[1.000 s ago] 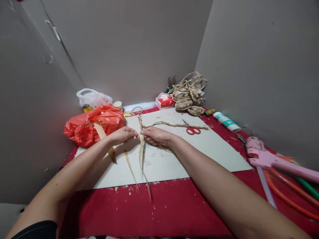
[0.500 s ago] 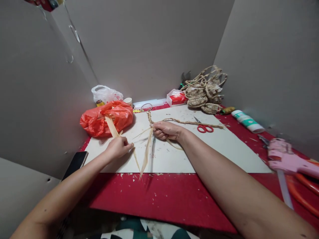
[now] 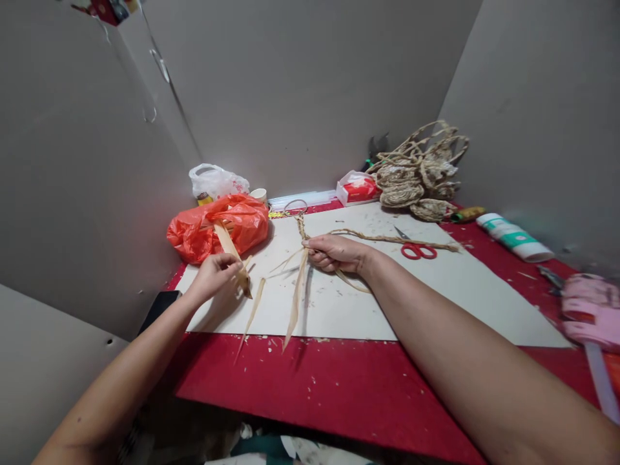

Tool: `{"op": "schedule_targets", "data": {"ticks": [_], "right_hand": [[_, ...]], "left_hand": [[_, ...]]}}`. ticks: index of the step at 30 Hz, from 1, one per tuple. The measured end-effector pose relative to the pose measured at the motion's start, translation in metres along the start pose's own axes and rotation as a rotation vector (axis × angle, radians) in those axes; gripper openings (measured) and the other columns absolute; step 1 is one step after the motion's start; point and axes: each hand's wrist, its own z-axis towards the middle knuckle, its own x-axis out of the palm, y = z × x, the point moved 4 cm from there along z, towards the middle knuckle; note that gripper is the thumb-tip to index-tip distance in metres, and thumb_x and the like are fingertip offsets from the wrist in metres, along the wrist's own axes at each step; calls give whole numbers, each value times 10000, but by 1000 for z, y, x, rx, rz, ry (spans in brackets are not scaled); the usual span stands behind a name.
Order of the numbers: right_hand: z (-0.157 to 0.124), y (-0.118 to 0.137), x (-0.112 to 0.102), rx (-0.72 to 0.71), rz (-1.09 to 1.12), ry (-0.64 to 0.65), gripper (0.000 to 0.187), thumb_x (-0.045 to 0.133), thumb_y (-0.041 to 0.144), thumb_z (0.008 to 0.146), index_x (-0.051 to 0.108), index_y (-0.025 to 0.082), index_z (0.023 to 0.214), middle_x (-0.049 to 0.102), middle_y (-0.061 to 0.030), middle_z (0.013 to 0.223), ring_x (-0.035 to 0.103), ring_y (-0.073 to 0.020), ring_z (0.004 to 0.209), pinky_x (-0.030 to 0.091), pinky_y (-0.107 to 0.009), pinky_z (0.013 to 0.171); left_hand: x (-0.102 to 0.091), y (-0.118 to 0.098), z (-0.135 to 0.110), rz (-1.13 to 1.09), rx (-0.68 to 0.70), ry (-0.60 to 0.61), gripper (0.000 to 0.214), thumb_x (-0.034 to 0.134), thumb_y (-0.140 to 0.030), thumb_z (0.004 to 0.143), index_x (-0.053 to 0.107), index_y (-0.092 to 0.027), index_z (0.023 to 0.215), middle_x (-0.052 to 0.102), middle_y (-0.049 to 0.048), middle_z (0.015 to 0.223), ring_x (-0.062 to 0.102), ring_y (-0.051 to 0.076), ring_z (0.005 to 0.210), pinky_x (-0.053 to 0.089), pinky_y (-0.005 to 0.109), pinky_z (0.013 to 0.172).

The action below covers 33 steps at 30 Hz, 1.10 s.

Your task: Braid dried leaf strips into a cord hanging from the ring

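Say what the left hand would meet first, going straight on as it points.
The left hand would likely meet the flat tan strip extending from the red plastic bag; depth is unclear, they may be touching.

It looked like a craft workspace. Scissors [image 3: 420,250], a glue gun [image 3: 593,329] and bundled cord [image 3: 402,193] lay between grey panels [image 3: 314,84].

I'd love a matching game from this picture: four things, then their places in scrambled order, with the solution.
Things
1. Red-handled metal scissors
2. Crinkled red plastic bag
3. Pile of coiled tan cord
4. Right hand

Places
A. In front of the white plastic bag
B. Closed around a short tan braid
C. Beside the red-and-white box
D. On a flat white board, crossing a long tan cord

Pairs: 1-D, 2-A, 3-C, 4-B
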Motion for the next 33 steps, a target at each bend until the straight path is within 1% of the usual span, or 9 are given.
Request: {"op": "schedule_targets", "data": {"ticks": [3, 6, 9, 14, 17, 22, 26, 29, 33], "right_hand": [[0, 0, 0, -7, 10, 15, 311, 467, 291, 868, 289, 199, 631, 225, 97, 465, 127, -15, 364, 93, -119, 327], [0, 0, -1, -12, 14, 23, 311, 480, 298, 864, 294, 198, 637, 232, 98, 468, 130, -14, 365, 95, -119, 328], [1, -1, -2, -15, 11, 14, 309, 462, 301, 871, 296, 196, 633, 230, 99, 460, 132, -17, 361, 97, -118, 329], [1, -1, -2, -25, 23, 6, 310, 485, 314, 858, 305, 196, 635, 229, 103, 448, 134, -19, 354, 95, -113, 327], [2, -1, -2, -17, 26, 6, 308, 503, 318, 848, 313, 194, 639, 230, 107, 448, 131, -17, 353, 94, -110, 328], [1, -1, -1, 4, 30, 37, 315, 518, 356, 834, 331, 188, 645, 233, 110, 458, 127, -12, 346, 90, -110, 323], [2, -1, -2, 6, 34, 39, 310, 522, 364, 835, 340, 185, 660, 237, 113, 470, 133, -9, 343, 95, -106, 327], [3, -1, -4, 7, 40, 43, 310, 507, 351, 843, 330, 186, 651, 237, 112, 466, 134, -11, 343, 98, -108, 326], [4, -2, -4, 19, 56, 54, 289, 502, 347, 844, 344, 185, 664, 252, 109, 462, 143, -14, 342, 99, -111, 324]], "left_hand": [[-9, 1, 9, 236, 7, -119, 222, 549, -349, 739, 648, -153, 773, 647, 34, 718, 541, 125, 618, 384, 233, 580], [3, 7, 15, 471, -46, -83, 185, 605, -348, 690, 658, -184, 758, 650, 29, 728, 538, 140, 628, 341, 241, 561], [14, 11, 17, 514, -79, -68, 112, 582, -264, 690, 658, -197, 736, 641, 19, 718, 530, 141, 646, 321, 237, 562], [13, -4, 19, 108, -33, -151, 123, 543, -270, 719, 585, -157, 693, 551, -6, 640, 468, 107, 595, 347, 216, 567], [24, -24, 24, -154, 13, -61, 182, 577, -320, 719, 569, -138, 708, 545, -13, 659, 451, 85, 590, 351, 206, 585], [66, -51, 41, -457, 2, 117, 189, 620, -285, 683, 519, -130, 648, 538, -24, 631, 442, 60, 561, 339, 194, 567], [91, -51, 53, -599, -113, 237, 199, 648, -252, 649, 490, -134, 619, 548, -17, 566, 467, 61, 499, 344, 195, 512], [98, -46, 55, -696, -215, 325, 208, 657, -235, 630, 474, -138, 611, 583, 8, 580, 476, 61, 447, 334, 191, 443], [96, -40, 56, -730, -251, 300, 245, 682, -236, 611, 460, -134, 596, 600, 4, 608, 286, -9, 347, 165, 159, 344]]}}
